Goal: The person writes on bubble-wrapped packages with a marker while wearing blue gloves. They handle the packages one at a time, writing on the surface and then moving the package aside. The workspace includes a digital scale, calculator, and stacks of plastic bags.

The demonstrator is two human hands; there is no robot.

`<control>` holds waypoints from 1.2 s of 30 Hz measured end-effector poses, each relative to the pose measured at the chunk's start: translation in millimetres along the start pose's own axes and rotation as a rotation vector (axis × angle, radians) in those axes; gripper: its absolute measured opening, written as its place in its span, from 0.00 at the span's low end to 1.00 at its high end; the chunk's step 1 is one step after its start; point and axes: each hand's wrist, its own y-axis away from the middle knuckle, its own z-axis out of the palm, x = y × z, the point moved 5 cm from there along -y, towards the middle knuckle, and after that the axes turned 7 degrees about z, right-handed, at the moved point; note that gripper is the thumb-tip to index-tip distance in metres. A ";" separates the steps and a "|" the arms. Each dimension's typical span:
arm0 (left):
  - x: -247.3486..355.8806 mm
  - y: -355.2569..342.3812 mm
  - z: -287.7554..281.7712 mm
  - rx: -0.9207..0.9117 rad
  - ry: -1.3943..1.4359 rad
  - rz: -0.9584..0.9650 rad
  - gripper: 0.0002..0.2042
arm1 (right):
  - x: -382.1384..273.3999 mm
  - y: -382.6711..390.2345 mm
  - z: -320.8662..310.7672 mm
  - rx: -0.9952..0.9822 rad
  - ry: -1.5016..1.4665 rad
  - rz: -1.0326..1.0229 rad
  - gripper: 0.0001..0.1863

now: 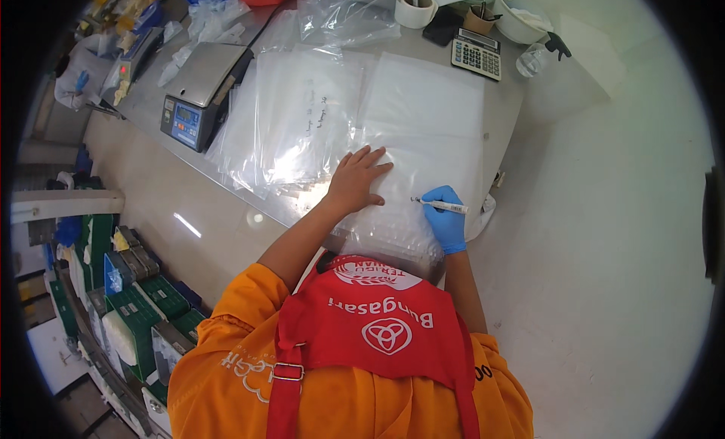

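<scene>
A stack of clear plastic bags (pixel 423 99) lies along the near edge of the metal table. My bare left hand (pixel 356 181) rests flat on the top bag, its fingers spread. In a blue glove, my right hand (pixel 445 218) grips a white marker pen (pixel 453 206) whose tip touches the plastic. A small dark mark shows at the tip. Left of this stack lies another pile of clear bags (pixel 279 114), with dark handwriting on its top bag.
A digital scale (pixel 200 88) stands left of the bags. Along the far side are a calculator (pixel 477 54), a roll of tape (pixel 414 10), a white bowl (pixel 522 18) and a spray bottle (pixel 538 58). Green cartons (pixel 134 326) sit at lower left; a pale wall runs along the right.
</scene>
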 end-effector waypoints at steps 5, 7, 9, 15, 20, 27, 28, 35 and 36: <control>-0.9 -0.7 0.5 0.000 0.001 0.003 0.42 | 3.9 -1.0 -0.4 0.016 0.028 -0.002 0.04; -0.6 -0.3 0.9 -0.003 0.001 0.001 0.42 | 0.7 -0.6 -1.9 0.019 0.032 0.004 0.04; -1.5 0.5 0.4 -0.002 -0.002 0.000 0.42 | -1.6 0.6 -4.0 0.022 0.015 0.020 0.05; -1.0 0.0 0.1 0.002 0.007 -0.003 0.41 | 2.3 0.9 -7.5 0.041 0.013 0.011 0.05; -0.1 0.5 1.4 -0.001 0.008 -0.007 0.41 | 3.5 -0.2 -8.7 0.033 0.002 0.012 0.05; 0.2 0.6 0.7 0.000 0.011 -0.007 0.41 | 9.1 1.6 -11.5 0.061 -0.032 0.053 0.05; -1.6 0.7 1.3 0.006 0.007 -0.002 0.41 | 9.0 2.0 -12.0 0.049 -0.024 0.048 0.05; -1.1 -0.2 0.2 -0.001 0.007 -0.004 0.41 | 5.8 1.2 -14.1 0.016 0.003 -0.002 0.05; -0.9 0.0 -0.1 0.000 0.007 -0.004 0.41 | 3.3 1.4 -14.0 0.009 0.010 -0.003 0.05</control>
